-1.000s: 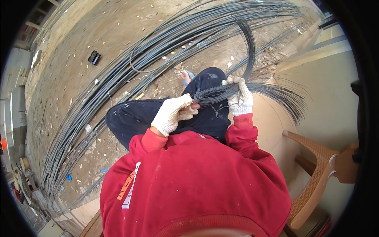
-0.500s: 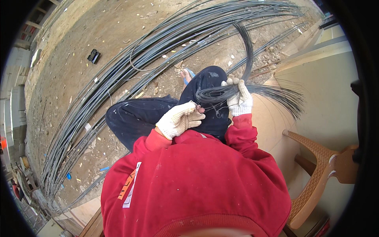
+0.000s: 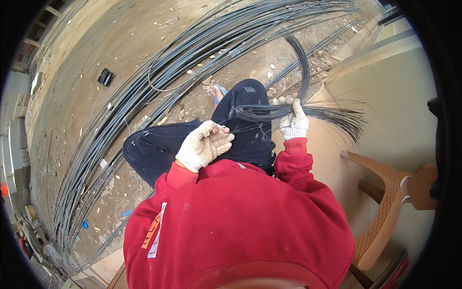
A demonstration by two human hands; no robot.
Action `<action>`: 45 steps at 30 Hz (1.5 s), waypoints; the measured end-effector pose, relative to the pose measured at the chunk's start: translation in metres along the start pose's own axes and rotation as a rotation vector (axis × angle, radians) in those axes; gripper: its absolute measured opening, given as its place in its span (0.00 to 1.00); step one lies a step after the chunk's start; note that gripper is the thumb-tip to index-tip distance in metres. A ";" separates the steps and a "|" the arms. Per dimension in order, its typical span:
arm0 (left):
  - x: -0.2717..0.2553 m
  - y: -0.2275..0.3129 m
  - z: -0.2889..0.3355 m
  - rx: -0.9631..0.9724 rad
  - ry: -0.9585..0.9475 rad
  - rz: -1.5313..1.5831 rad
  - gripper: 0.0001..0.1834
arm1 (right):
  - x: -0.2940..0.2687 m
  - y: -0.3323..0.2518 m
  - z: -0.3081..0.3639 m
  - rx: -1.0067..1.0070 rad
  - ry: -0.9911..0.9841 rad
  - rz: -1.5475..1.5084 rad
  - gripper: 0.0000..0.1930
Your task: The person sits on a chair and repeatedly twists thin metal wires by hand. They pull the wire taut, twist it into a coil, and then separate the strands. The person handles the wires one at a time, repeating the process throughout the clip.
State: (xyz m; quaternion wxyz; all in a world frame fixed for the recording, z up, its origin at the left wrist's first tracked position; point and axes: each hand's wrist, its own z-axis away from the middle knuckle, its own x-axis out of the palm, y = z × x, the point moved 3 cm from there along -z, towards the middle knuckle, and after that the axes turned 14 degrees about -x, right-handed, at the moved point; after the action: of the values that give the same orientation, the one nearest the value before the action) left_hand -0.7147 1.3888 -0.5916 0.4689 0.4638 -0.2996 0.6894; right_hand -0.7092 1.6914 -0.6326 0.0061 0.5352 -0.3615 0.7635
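Note:
My right hand point(image 3: 292, 119), in a white knit glove, is closed around a bundle of thin dark tie wire point(image 3: 334, 115) above my right knee. Folded loops of the wire stick out to the left of that hand, while loose ends fan out to its right. Another part of the bundle curves up and away from the fist. Lower and to the left, my gloved left hand point(image 3: 204, 145) pinches a thin strand with bare fingertips showing. That strand runs toward the loops over my dark trousers point(image 3: 243, 103).
Long grey steel rods point(image 3: 159, 79) lie in a curved pile across the dirt beyond my legs. A small black object point(image 3: 105, 77) sits on the ground at the far left. Close on my right stands a brown plastic chair point(image 3: 385, 212) by a pale wall point(image 3: 394, 111).
My left hand has moved left and slightly up, away from the bundle, with a strand drawn out between them. My right hand keeps its grip on the wire.

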 end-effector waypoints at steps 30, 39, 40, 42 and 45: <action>0.198 0.013 0.188 1.331 0.486 -1.742 0.17 | 0.251 -0.026 0.070 -1.175 -1.188 0.831 0.21; 0.223 -0.007 0.195 1.189 0.370 -2.148 0.18 | 0.337 -0.001 0.120 0.264 -1.883 0.352 0.26; 0.226 -0.008 0.198 1.272 0.361 -2.193 0.14 | 0.340 0.000 0.123 0.155 -2.093 0.390 0.23; 0.224 -0.007 0.201 1.147 0.397 -2.289 0.16 | 0.345 -0.003 0.125 -0.126 -2.224 0.460 0.17; 0.209 0.001 0.206 1.293 0.839 -2.542 0.17 | 0.343 0.002 0.124 -0.649 -2.222 0.620 0.16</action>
State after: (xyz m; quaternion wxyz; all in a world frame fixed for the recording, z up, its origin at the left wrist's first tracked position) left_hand -0.6691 1.2909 -0.3189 0.5101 0.3035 0.8007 -0.0812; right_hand -0.7554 1.4908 -0.3314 -0.3590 0.7655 -0.4582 -0.2741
